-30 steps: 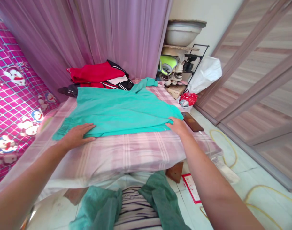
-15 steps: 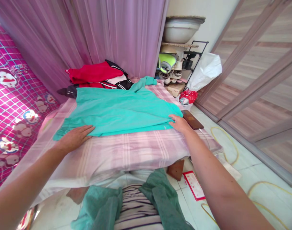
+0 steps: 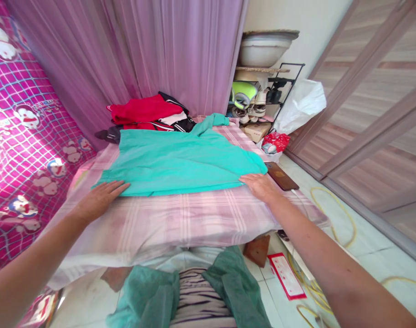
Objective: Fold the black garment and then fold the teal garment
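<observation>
A turquoise long-sleeved top [image 3: 180, 159] lies spread over the pink checked cloth [image 3: 194, 218], one sleeve pointing toward the far right. My left hand [image 3: 102, 196] rests flat on the top's near left corner, fingers stretched out. At the near right edge, my right hand [image 3: 259, 186] lies palm down with its fingertips on the fabric, fingers extended. Neither hand grips the cloth. Part of the top's left end is hidden under my left hand.
Behind the top is a pile of red and black clothes [image 3: 146, 111] against a purple curtain [image 3: 180, 54]. A brown phone [image 3: 282, 176] with a cable lies at the right edge. A shoe rack [image 3: 286, 86] and white bag [image 3: 305, 102] stand beyond. Yellow hose [image 3: 353, 223] loops on the floor.
The view has turned slightly left. My right fingers, bent at the top's edge before, now lie flatter on it. My left hand sits closer to the top's left end.
</observation>
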Available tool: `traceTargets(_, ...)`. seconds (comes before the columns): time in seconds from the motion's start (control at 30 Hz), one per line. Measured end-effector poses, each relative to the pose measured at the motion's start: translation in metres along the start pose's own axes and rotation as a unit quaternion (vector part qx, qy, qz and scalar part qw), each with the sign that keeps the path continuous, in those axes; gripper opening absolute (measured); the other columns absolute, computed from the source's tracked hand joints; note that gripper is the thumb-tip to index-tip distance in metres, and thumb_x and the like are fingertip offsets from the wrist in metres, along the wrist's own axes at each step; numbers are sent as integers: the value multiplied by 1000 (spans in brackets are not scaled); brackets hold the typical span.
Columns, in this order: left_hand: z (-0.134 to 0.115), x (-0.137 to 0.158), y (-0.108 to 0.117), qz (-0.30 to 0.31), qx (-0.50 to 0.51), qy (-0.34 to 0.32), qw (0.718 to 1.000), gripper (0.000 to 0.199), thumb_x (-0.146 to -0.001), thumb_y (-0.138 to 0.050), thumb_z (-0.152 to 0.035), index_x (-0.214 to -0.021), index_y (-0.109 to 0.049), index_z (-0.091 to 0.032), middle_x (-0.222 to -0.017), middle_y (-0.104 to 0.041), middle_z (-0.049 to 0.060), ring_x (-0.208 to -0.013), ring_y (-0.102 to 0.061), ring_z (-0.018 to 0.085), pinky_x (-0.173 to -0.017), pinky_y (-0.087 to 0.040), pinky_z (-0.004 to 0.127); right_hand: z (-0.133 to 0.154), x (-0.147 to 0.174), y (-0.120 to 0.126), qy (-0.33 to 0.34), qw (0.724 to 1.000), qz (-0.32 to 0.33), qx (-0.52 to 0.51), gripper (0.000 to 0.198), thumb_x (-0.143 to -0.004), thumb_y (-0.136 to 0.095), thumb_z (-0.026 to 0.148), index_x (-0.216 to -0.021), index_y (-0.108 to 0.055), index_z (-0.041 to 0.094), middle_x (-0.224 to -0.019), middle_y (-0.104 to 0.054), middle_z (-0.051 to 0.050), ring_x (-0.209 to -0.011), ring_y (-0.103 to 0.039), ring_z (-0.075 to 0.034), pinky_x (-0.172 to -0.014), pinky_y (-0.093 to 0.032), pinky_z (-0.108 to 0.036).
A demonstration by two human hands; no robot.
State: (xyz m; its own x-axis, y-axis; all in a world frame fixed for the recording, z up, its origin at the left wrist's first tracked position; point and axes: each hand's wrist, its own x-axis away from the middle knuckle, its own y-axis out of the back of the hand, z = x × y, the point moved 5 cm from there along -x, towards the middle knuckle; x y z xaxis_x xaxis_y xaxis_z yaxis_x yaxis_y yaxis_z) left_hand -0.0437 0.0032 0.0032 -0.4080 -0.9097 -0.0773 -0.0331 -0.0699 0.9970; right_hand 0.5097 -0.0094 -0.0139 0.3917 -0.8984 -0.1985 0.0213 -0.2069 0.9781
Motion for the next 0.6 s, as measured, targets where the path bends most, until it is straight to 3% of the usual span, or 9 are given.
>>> traceTargets(0.2, 0, 5, 1, 23, 12, -18, 999, 56, -85, -31, -37, -132, -60, -28, -140, -58, 6, -127, -54, 26, -112, -36, 44, -4, 10, -2, 0, 1000, -9, -4, 39, -85, -48, 9, -110, -75, 23, -118, -72, -7, -108, -64, -24, -95, -46, -39)
traceTargets(0.37, 2, 8, -10, 34, 20, -23, 999, 60, -83, -35, -46, -134, -59, -26, -141, -56, 9, -127, -54, 28, -111, -37, 46, 2, 26, -8, -11, 1000, -2, 5, 47, -81, -48, 7, -119, -71, 23, -128, -66, -6, -117, -60, -26, -97, -44, -43)
traceTargets(0.5, 11, 4, -5, 68, 38, -27, 997, 64, -75, -40, -60, -131, -60, -34, -140, -58, 4, -124, -57, 28, -107, -42, 43, 9, 23, 9, -5, 999, -34, -27, 44, -81, -50, 15, -120, -70, 25, -132, -64, -5, -126, -53, -28, -102, -41, -47)
traceTargets(0.6, 8, -15, 10, 81, 49, 17, 995, 66, -78, -31, -70, -125, -64, -38, -129, -66, -1, -116, -62, 25, -103, -45, 40, 29, -3, 28, -37, 992, -96, -71, 40, -91, -46, 25, -124, -67, 25, -134, -62, -5, -128, -52, -26, -107, -38, -46)
